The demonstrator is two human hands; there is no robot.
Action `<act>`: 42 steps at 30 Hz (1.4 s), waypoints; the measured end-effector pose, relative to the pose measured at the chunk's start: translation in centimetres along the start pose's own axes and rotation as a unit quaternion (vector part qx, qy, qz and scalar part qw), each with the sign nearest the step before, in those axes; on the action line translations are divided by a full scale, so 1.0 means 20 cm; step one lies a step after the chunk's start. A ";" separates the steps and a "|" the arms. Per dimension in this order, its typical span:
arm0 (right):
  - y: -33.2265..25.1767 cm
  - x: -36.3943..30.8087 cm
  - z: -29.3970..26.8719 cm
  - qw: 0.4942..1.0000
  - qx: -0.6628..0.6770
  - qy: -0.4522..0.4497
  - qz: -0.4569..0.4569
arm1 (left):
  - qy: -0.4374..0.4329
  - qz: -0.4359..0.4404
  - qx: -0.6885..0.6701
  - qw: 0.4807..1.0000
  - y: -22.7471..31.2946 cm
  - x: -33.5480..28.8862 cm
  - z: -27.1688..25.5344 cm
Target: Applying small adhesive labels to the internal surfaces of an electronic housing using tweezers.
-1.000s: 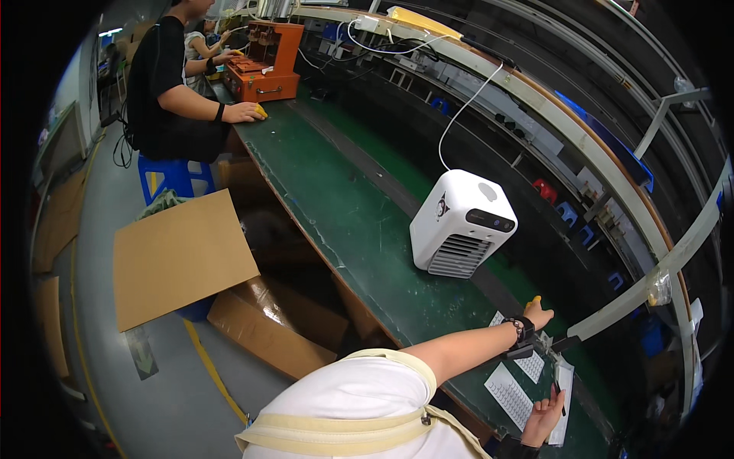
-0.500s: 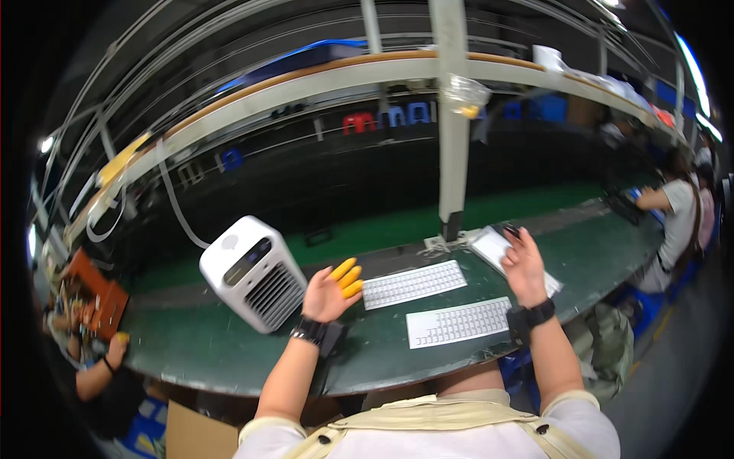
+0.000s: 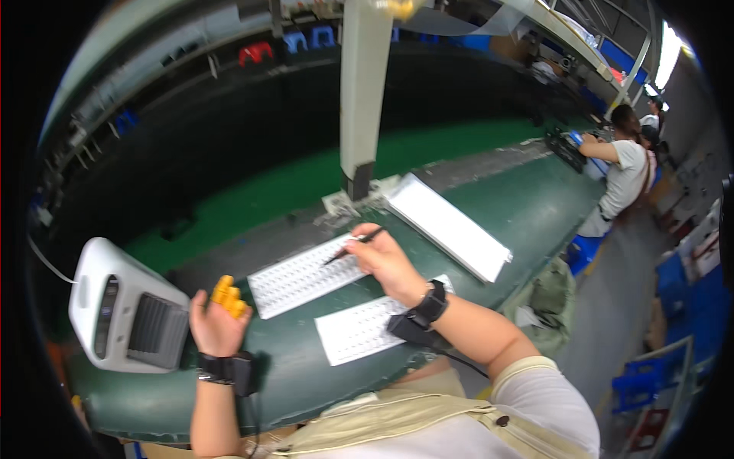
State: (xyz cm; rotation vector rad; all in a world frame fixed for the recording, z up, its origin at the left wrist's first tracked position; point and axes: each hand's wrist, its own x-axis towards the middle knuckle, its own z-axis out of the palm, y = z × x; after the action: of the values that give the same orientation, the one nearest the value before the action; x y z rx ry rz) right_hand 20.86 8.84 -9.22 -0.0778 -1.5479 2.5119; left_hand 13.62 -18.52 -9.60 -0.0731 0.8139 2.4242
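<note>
My right hand (image 3: pixel 386 264) is closed around a slim black pointed tool (image 3: pixel 369 238), pen or tweezers, I cannot tell which. Its tip is over a white sheet (image 3: pixel 287 283) with rows of small grey marks. A second sheet like it (image 3: pixel 348 333) lies closer to me, partly hidden under my right wrist. My left hand (image 3: pixel 218 325) is held palm up with fingers apart, nothing in it, and yellow finger covers on several fingers. Just left of it stands a white box-shaped appliance (image 3: pixel 95 306) with a dark slatted grille.
A white stack of sheets or flat pad (image 3: pixel 451 229) lies at the right of the green table (image 3: pixel 527 206). Behind the sheets rises a pale post (image 3: pixel 361 92). Further right sits another person (image 3: pixel 627 172) at the table. A black strap device and cable (image 3: pixel 413 333) hang from my right wrist.
My view has swung right, so the appliance and sheets appear further left. My right hand has come left from the white stack to the far sheet, carrying the black tool. My left hand remains open.
</note>
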 end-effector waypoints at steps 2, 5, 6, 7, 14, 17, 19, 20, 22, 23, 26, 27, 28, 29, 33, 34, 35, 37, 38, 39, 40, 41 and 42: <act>0.00 0.00 0.01 1.000 -0.009 -0.015 0.004 | -0.015 0.003 -0.002 1.000 0.02 -0.01 -0.01; -0.02 0.01 0.01 0.993 -0.035 -0.005 -0.114 | -0.009 -0.005 0.019 1.000 0.00 0.04 0.01; -0.03 0.02 -0.01 0.986 -0.079 -0.023 -0.147 | -0.022 -0.009 0.019 1.000 -0.01 0.05 -0.01; -0.05 0.02 -0.01 0.982 -0.106 -0.007 -0.158 | -0.055 -0.017 0.028 0.998 -0.01 0.07 -0.04; -0.10 -0.06 0.05 0.957 -0.251 0.009 -0.145 | -0.134 -0.050 -0.006 0.990 0.03 0.07 -0.11; -0.07 -0.09 0.09 0.957 -0.270 -0.021 -0.105 | -0.133 -0.045 0.014 0.990 0.01 0.05 -0.09; -0.06 -0.11 0.07 0.914 -0.381 -0.105 -0.094 | -0.137 -0.034 0.036 0.989 0.01 0.02 -0.06; -0.05 -0.12 0.09 0.913 -0.386 -0.098 -0.083 | -0.124 -0.030 0.034 0.991 0.01 0.00 -0.05; -0.05 -0.13 0.12 0.920 -0.378 -0.086 -0.061 | -0.149 -0.037 0.008 0.988 0.01 -0.01 -0.08; -0.04 -0.13 0.12 0.926 -0.368 -0.070 -0.040 | -0.149 -0.035 0.006 0.988 0.00 -0.02 -0.08; -0.04 -0.11 0.08 0.905 -0.419 -0.067 -0.039 | -0.115 -0.065 0.069 0.989 -0.03 -0.03 0.00; -0.04 -0.11 0.09 0.901 -0.428 -0.058 -0.044 | -0.113 -0.066 0.068 0.989 -0.05 -0.03 0.02; -0.04 -0.11 0.09 0.901 -0.428 -0.058 -0.041 | -0.105 -0.077 0.067 0.989 -0.06 -0.03 0.02; -0.05 -0.11 0.09 0.895 -0.440 -0.061 -0.039 | -0.097 -0.088 0.065 0.989 -0.07 -0.03 0.03; -0.05 -0.11 0.10 0.895 -0.440 -0.067 -0.029 | -0.074 -0.114 0.056 0.989 -0.11 -0.02 0.02; -0.04 -0.11 0.10 0.895 -0.440 -0.067 -0.026 | -0.065 -0.109 0.052 0.991 -0.12 -0.01 0.02; -0.04 -0.11 0.11 0.899 -0.432 -0.066 -0.033 | -0.063 -0.111 0.050 0.991 -0.12 -0.01 0.02; -0.03 -0.12 0.13 0.904 -0.420 -0.070 -0.036 | -0.077 -0.102 0.072 0.989 -0.11 -0.02 0.01; -0.02 -0.12 0.14 0.914 -0.394 -0.085 -0.046 | -0.073 -0.102 0.072 0.989 -0.11 -0.03 0.00; -0.01 -0.12 0.13 0.923 -0.367 -0.098 -0.056 | -0.082 -0.109 0.076 0.988 -0.11 -0.02 0.00; -0.01 -0.11 0.10 0.928 -0.337 -0.135 -0.087 | -0.091 -0.115 0.081 0.986 -0.11 -0.01 0.01; -0.02 -0.10 0.08 0.929 -0.334 -0.134 -0.085 | -0.088 -0.117 0.082 0.986 -0.11 0.00 0.01; -0.03 -0.11 0.07 0.926 -0.337 -0.158 -0.063 | -0.104 -0.111 0.058 0.987 -0.12 0.00 0.01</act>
State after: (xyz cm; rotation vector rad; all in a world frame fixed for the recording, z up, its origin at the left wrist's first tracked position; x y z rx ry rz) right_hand 22.88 7.35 -8.17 0.3381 -2.3920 1.8480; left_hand 14.88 -16.85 -10.79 0.1253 0.8047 2.1298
